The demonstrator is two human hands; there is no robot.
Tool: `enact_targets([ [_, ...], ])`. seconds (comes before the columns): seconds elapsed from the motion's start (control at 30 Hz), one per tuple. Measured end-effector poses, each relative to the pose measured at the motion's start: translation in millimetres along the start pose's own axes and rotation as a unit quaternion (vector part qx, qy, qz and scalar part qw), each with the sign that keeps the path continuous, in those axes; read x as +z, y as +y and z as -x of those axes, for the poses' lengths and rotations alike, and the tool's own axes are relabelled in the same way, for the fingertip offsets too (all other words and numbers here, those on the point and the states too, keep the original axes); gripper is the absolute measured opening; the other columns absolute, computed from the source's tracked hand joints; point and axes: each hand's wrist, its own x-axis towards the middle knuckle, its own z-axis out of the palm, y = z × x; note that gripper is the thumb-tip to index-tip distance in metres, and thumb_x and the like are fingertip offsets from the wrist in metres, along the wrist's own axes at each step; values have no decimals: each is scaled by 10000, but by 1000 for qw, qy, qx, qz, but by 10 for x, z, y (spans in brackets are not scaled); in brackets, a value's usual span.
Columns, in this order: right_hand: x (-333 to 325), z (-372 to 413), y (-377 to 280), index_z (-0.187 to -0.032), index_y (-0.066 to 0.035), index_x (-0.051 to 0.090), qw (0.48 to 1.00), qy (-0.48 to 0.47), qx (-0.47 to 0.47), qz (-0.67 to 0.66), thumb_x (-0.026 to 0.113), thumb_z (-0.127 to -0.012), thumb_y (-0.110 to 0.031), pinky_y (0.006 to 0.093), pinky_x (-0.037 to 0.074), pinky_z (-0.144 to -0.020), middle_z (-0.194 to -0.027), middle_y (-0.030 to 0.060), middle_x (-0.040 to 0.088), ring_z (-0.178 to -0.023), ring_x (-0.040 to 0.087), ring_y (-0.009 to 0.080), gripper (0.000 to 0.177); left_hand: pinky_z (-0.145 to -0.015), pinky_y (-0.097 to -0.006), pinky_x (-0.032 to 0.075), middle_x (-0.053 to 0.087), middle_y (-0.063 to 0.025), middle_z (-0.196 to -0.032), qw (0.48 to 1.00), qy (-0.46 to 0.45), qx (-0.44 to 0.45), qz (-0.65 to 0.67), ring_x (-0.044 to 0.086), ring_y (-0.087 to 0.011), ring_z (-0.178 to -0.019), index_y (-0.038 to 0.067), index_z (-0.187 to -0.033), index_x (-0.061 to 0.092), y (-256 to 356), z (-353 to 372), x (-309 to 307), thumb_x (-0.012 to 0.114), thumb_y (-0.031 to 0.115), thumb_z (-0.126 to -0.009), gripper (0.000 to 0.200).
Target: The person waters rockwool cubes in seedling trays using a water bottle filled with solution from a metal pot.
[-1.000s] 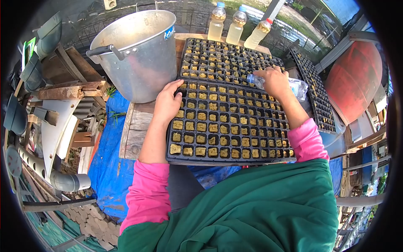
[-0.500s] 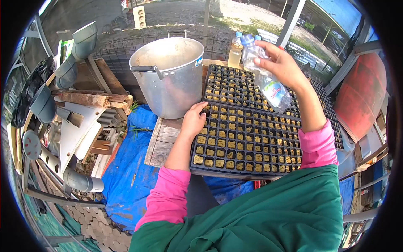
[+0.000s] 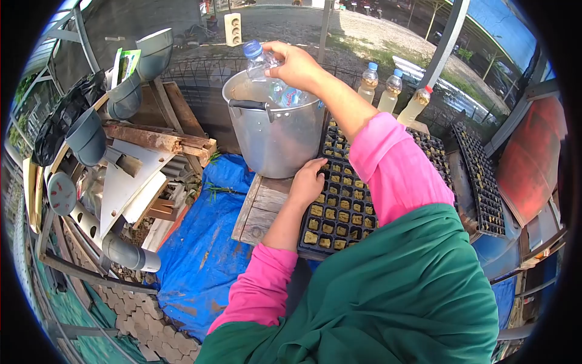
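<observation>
A clear plastic bottle with a blue cap (image 3: 259,65) is gripped near its neck by my right hand (image 3: 297,67). The bottle tilts over the mouth of a large metal pot (image 3: 276,139), and its lower end overlaps the inside of the rim. My left hand (image 3: 308,181) rests at the left edge of a black seedling tray (image 3: 330,200), close to the pot's base, with its fingers bent and what they hold, if anything, unclear. Yellowish cubes fill the cells of the tray. My right arm hides part of the trays.
Three bottles of cloudy liquid (image 3: 390,94) stand behind the trays. Another seedling tray (image 3: 479,176) lies at the right, near a red curved panel (image 3: 530,158). Grey pots (image 3: 86,136) hang at the left. A blue tarp (image 3: 203,242) spreads beneath the wooden table (image 3: 264,209).
My right hand has carried the clear bottle left, from above the trays to over the pot. The view has shifted right, and all three bottles of liquid now show more fully.
</observation>
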Motion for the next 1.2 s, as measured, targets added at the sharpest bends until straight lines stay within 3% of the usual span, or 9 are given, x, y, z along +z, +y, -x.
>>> enact_targets([
  [0.23,78,244,3,-1331,-203,600,981,-130,60,130,804,-733,-127,375,493,-955,-1199,147,670,-1132,627,297,637,-1054,-386,432,595,-166,-1313,1000,-3,2,13,559,-333,-1219,28,-1255,616,-4,-8,2,581,1,-845,412],
  [0.47,-35,606,81,-1173,-160,709,987,-67,4,144,672,-861,-319,418,472,-998,-1183,163,677,-1130,622,337,352,-1060,-378,430,592,-168,-1324,1000,1,4,2,558,-324,-1230,23,-1251,618,-8,-5,-3,581,-5,-848,406],
  [0.57,-158,800,17,-1186,-104,694,987,-68,-2,145,634,-913,-319,397,484,-983,-1172,146,681,-1114,628,330,352,-1051,-366,434,597,-155,-1320,1000,6,-7,15,563,-320,-1225,44,-1258,622,-32,-4,8,598,0,-850,412],
  [0.6,-170,858,38,-1186,-104,694,988,-68,7,141,634,-913,-319,397,484,-983,-1172,146,681,-1114,628,330,352,-1028,-300,432,604,-142,-1310,999,0,-15,32,589,-245,-1200,19,-1286,602,-65,-5,19,608,-6,-871,415],
  [0.67,-213,924,83,-1216,-124,686,982,-14,-67,178,632,-917,-336,392,471,-1005,-1227,147,658,-1152,609,322,370,-1021,-302,435,588,-142,-1325,999,-4,-27,41,578,-231,-1203,28,-1299,599,-98,-20,28,609,-2,-883,418],
  [0.8,-416,1216,41,-1240,-191,678,988,-21,-23,153,630,-906,-398,424,448,-1027,-1244,134,638,-1189,572,330,396,-1024,-339,445,599,-156,-1319,998,-1,-51,44,587,-288,-1204,39,-1287,608,-14,-10,2,622,12,-865,423],
  [0.97,-930,1993,40,-1233,-148,677,992,-31,15,125,666,-895,-338,429,452,-1022,-1237,146,641,-1184,579,332,388,-1008,-340,454,576,-152,-1349,996,-27,-74,32,593,-274,-1188,37,-1299,603,-77,29,-38,645,33,-862,438],
  [1.03,-1136,2427,63,-1226,-116,675,992,-27,60,111,688,-882,-314,431,457,-1016,-1236,163,641,-1178,584,342,397,-972,-321,477,562,-165,-1342,985,-67,-118,108,610,-238,-1154,-12,-1383,507,29,92,-107,650,24,-881,524],
  [1.2,-1582,3591,3,-1227,-100,674,971,33,225,81,708,-877,-277,399,476,-988,-1216,192,654,-1150,613,335,393,-972,-313,472,543,-207,-1357,986,-83,-131,67,598,-232,-1170,-56,-1432,422,106,265,-246,649,8,-884,597],
])
